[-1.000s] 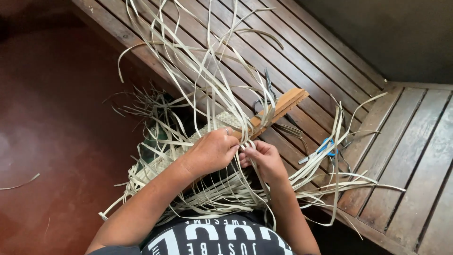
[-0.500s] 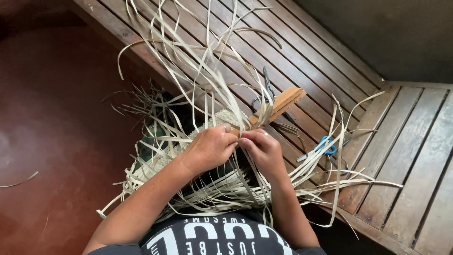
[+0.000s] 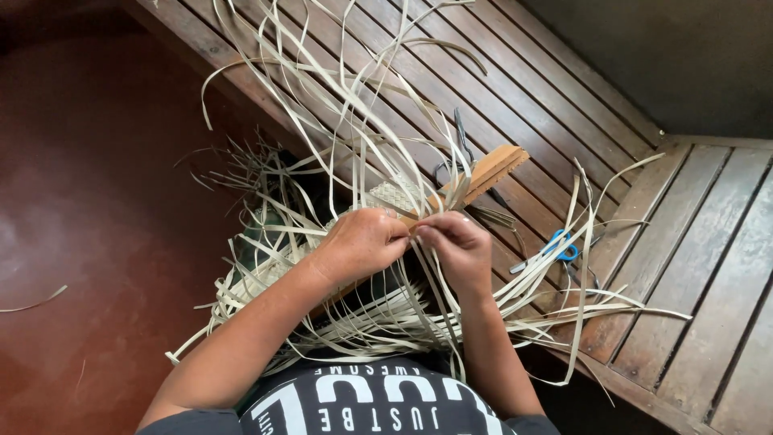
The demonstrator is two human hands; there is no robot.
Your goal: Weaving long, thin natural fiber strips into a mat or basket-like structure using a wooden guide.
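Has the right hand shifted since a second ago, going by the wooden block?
Yes. The right hand has risen toward the wooden block, its fingertips now meeting the left hand at the pale strips.

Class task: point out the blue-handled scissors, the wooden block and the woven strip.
blue-handled scissors (image 3: 561, 246): head view, on the blue handle loop.
wooden block (image 3: 493, 170): head view, on its upper face.
woven strip (image 3: 392, 195): head view, on the plaited patch.

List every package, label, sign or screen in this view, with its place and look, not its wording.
No packages, signs or screens show.
Printed lettering on the person's black T-shirt: bottom edge of the view, below both forearms; large white block letters in rows on black cloth, seen upside down.
Nothing else printed shows on the pale woven strips, the brown slatted wooden bench or the blue-handled scissors.
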